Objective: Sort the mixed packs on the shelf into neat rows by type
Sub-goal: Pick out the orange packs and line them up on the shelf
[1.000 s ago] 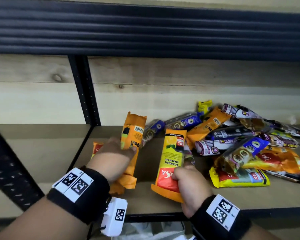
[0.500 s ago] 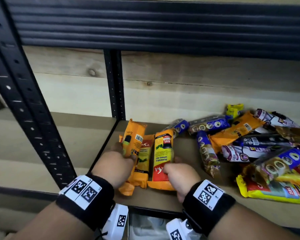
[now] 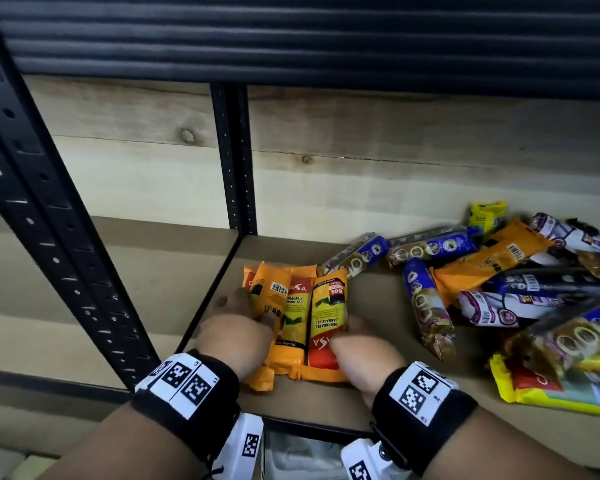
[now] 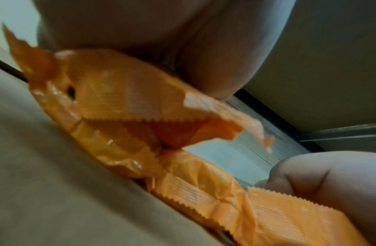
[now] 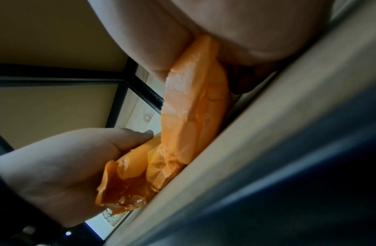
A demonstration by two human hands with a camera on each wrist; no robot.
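While gripped by both hands, orange packs (image 3: 293, 306) lie side-by-side.

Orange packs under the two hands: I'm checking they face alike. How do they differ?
The left hand grips a pack barcode side up; the right hand holds a pack printed front up, its text upside down. The left pack overlaps neighbours; the right pack lies at the row's edge. Both are orange.
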